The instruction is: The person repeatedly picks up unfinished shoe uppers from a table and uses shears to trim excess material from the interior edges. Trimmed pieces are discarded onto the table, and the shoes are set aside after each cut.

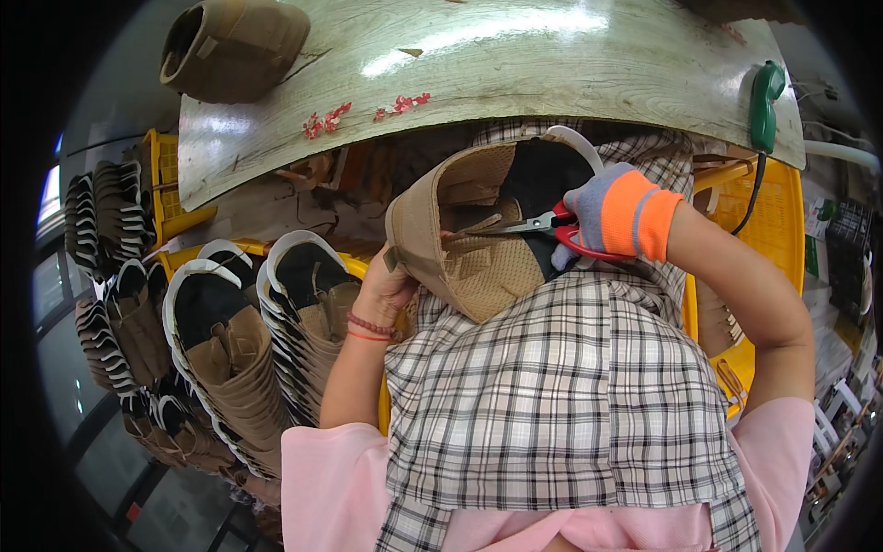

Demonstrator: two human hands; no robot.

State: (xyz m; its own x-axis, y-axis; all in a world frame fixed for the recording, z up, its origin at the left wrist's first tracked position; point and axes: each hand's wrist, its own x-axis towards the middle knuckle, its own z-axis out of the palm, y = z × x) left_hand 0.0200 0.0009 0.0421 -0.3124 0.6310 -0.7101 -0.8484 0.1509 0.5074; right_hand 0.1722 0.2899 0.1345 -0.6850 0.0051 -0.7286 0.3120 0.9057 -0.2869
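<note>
My bare left hand is closed on the left side of a tan shoe upper, its fingers partly hidden by the fabric. The upper is held over my lap, its opening toward me, showing tan mesh, a black lining and a white curved edge. My right hand, in a grey and orange glove, is closed round the red handles of a pair of scissors. The blades reach into the upper, beside a narrow tan strip. Whether they touch the strip I cannot tell.
A worktable lies ahead, with another tan upper, red and white scraps and a green corded tool at its right edge. Nested stacks of uppers stand at left. A yellow crate is at right.
</note>
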